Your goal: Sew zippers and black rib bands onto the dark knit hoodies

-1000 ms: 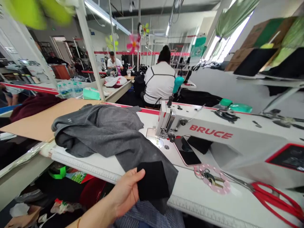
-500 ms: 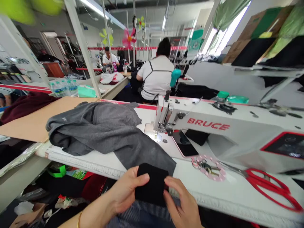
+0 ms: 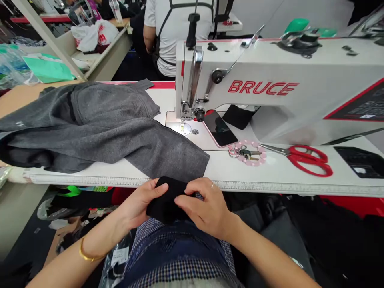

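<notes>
A small black fabric piece (image 3: 168, 202) is held between both hands above my lap, at the table's front edge. My left hand (image 3: 141, 202) grips its left side, thumb on top. My right hand (image 3: 204, 204) pinches its right side with thumb and fingers. Just beyond lies a grey garment (image 3: 120, 132), spread over the table, one tapering part reaching toward my hands. Behind it stands a white sewing machine (image 3: 270, 88), its needle area lit and uncovered by cloth.
On the table are a phone (image 3: 220, 128), a ring of keys with pink beads (image 3: 247, 153), red-handled scissors (image 3: 309, 160) and another black fabric piece (image 3: 238, 116) under the machine arm. A ruler strip (image 3: 270, 187) runs along the front edge. Beyond sits a person in white (image 3: 171, 36).
The view has tilted down toward the table and lap. My right hand has shifted its fingers on the black fabric piece, which now looks more folded.
</notes>
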A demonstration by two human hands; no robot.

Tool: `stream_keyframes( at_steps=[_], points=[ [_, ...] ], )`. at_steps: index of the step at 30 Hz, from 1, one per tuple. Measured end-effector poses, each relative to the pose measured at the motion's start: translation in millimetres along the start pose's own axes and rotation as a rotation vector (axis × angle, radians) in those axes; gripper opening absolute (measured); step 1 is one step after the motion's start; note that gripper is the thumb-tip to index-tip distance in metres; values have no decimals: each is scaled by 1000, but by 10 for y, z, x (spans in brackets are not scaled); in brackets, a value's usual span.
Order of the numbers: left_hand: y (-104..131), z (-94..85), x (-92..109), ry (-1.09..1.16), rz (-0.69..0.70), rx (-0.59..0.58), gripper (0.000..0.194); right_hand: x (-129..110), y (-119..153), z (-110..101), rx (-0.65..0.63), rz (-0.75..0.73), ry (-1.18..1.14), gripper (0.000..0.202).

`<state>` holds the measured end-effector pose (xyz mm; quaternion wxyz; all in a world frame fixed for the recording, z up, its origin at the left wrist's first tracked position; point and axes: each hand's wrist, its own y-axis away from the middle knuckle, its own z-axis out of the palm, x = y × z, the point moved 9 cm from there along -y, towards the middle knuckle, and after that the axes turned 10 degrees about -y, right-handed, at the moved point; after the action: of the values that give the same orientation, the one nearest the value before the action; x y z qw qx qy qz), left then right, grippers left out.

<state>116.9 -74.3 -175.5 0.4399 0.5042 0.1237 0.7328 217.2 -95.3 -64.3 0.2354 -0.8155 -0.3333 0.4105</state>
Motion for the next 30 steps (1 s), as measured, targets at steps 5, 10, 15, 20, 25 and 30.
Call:
stream_keyframes(
  at_steps=[5, 10, 15, 20, 25, 30],
  points=[
    [0, 9, -161, 33, -65, -12, 13, -8, 19, 133, -164, -27, -20, 17],
    [-30, 8, -440, 170, -155, -24, 14, 93, 104, 299, -358, 77, -113, 13],
    [-31, -88, -666, 152, -285, 93, 4, 160, 170, 360, -335, 208, -322, 9],
    [-33, -40, -732, 137, -337, 32, 6, 275, 225, 422, -306, 392, -378, 5],
    [-24, -43, -731, 147, -353, 40, 7, 394, 276, 466, -307, 597, -417, 10],
    [-36, -32, -700, 118, -350, 22, 4, 471, 327, 475, -306, 738, -460, 16]
  ],
)
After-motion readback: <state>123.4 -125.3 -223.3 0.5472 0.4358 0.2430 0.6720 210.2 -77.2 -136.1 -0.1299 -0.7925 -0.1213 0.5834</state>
